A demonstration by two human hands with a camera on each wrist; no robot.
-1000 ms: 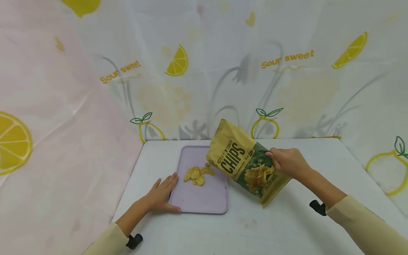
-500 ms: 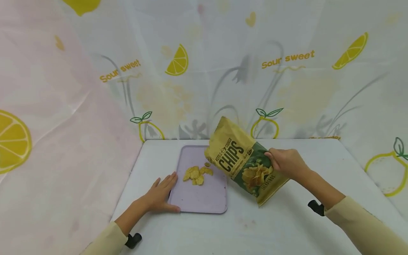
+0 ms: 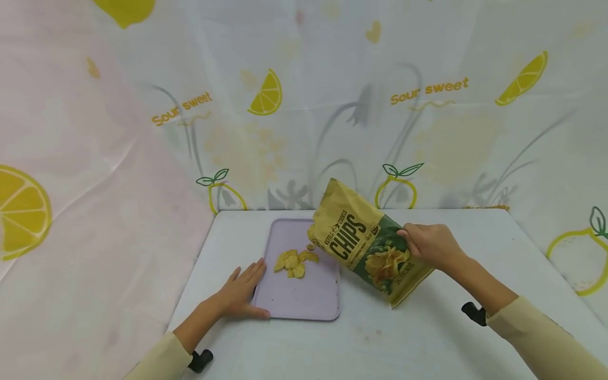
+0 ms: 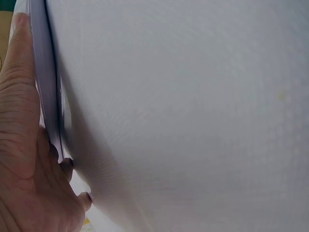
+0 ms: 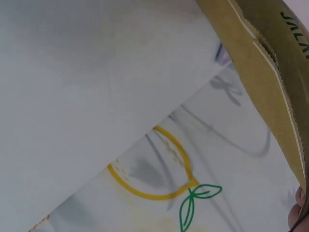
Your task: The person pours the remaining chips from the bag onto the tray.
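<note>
My right hand [image 3: 434,245] grips a yellow and green bag of chips [image 3: 363,237] by its right side. The bag is tilted, its upper left end over the right part of a lilac tray [image 3: 299,301]. A small heap of potato chips [image 3: 291,261] lies on the tray, with a few pieces close to the bag's end. My left hand [image 3: 239,293] rests against the tray's left edge, fingers straight and thumb at the near corner. In the left wrist view the left hand [image 4: 21,145] lies along the tray's side [image 4: 46,72]. The right wrist view catches the bag's crimped end [image 5: 260,72].
A white-covered table [image 3: 380,348] carries the tray. Behind it hangs a cloth backdrop [image 3: 313,105] printed with lemons, and a pinkish cloth [image 3: 95,237] stands along the left. Dark straps with small devices [image 3: 474,313] sit at both wrists.
Both hands, the tray and the chip heap keep nearly the same places. The bag's tilt shifts only very slightly, and the whole view moves a little.
</note>
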